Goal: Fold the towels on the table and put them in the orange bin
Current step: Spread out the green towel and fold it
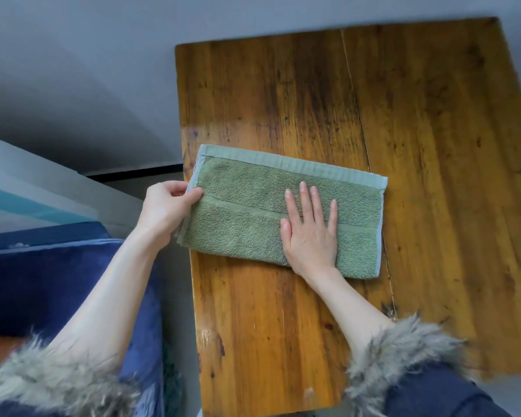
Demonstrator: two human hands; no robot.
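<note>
We see the towel (247,212) lying folded on the table (403,130), near its 9 o'clock edge. The right hand (310,233) rests flat on the towel, toward its 3 o'clock half; the left hand (166,209) pinches its 9 o'clock edge. Bedding (42,281) lies beyond the table at 8 o'clock.

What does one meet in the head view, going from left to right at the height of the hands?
Blue fabric → left hand, pinching the towel's left end → green towel → right hand, flat on the towel → bare wooden table.
</note>
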